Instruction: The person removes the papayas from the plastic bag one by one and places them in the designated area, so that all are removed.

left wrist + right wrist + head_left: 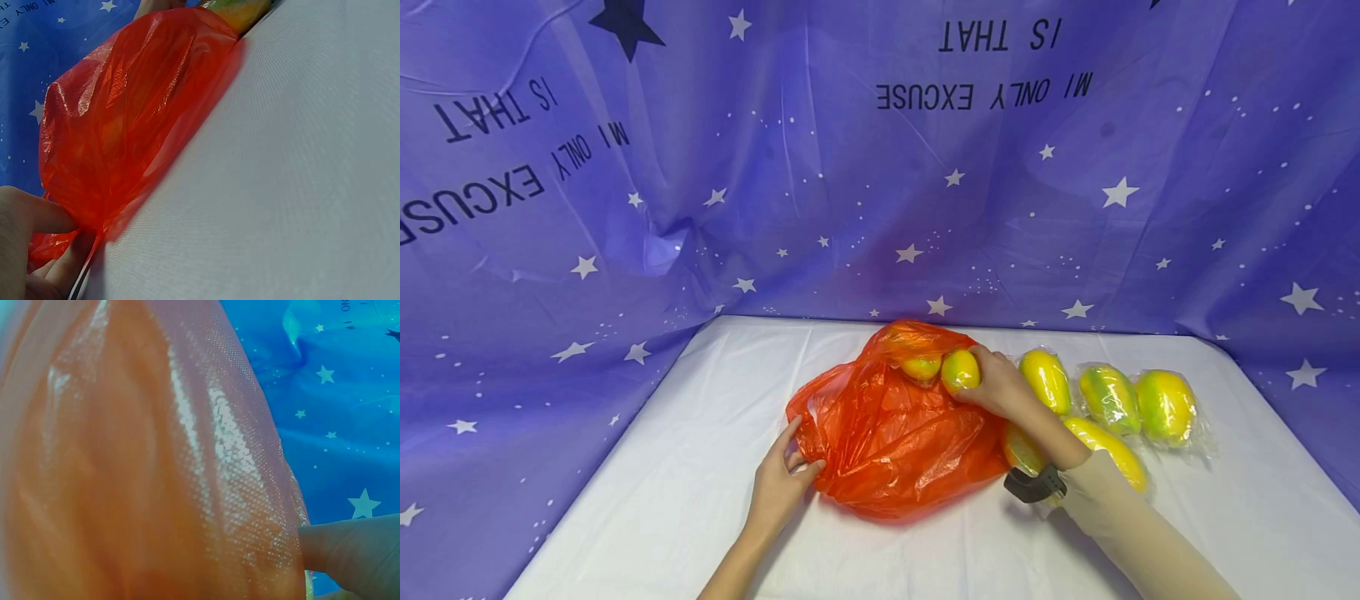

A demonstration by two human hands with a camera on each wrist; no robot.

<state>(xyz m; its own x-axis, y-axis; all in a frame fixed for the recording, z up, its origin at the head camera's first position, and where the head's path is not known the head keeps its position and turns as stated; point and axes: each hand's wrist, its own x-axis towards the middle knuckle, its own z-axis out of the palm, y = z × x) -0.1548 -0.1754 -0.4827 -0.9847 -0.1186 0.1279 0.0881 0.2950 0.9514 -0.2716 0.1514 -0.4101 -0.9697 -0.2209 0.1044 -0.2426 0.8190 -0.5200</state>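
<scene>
A red plastic bag [902, 450] lies on the white table, its mouth spread. My left hand [781, 483] pinches the gathered left edge of the bag, and in the left wrist view thumb and fingers [53, 219] close on the bunched film. My right hand [996, 385] grips a yellow mango [960, 372] at the bag's upper right side. Beside it, another mango [921, 368] shows inside the bag, partly covered by red film. Most of the right wrist view is filled by the bag [144, 456], which hides the held mango almost wholly.
Several mangoes in clear wrap lie on the right: one behind the wrist [1045, 382], two farther right [1108, 398] and a long yellow one [1108, 450] partly under my right forearm. A purple star-printed cloth [850, 208] hangs behind the white table [647, 500].
</scene>
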